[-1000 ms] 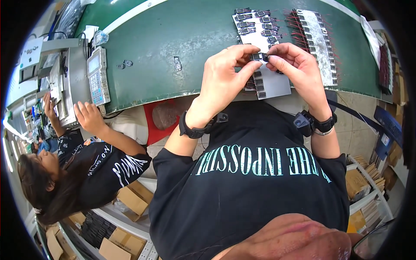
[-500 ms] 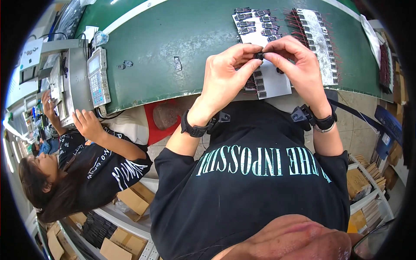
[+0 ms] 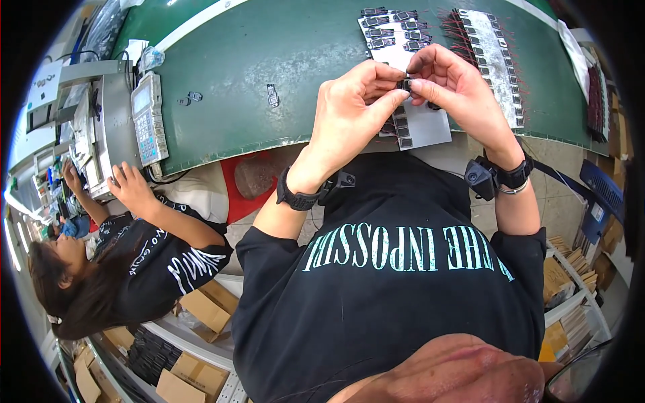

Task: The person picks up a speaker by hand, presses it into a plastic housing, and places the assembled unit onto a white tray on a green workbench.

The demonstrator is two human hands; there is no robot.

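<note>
A small black part (image 3: 405,84) is pinched between the fingertips of both hands, above a white sheet (image 3: 431,131) at the bench's near edge. My left hand (image 3: 356,107) grips it from the left with thumb and forefinger. From the right, my right hand (image 3: 453,91) closes its thumb and fingers on the same piece; its exact kind is too small to tell. Under my hands, several small black rectangular parts (image 3: 403,132) lie in a column on the sheet. Beyond them, black parts with fine wires (image 3: 381,32) stand in rows on the same sheet.
To the right lies a pale strip (image 3: 494,54) lined with black parts and red wires. Loose black parts (image 3: 272,95) rest on the green bench (image 3: 222,94). A keypad device (image 3: 149,117) is at left, where a co-worker's hand (image 3: 133,190) is close by.
My right hand has turned slightly and its forefinger has lifted, with the wrist shifted right. Both hands still hold the small black part. The co-worker's near hand has moved lower.
</note>
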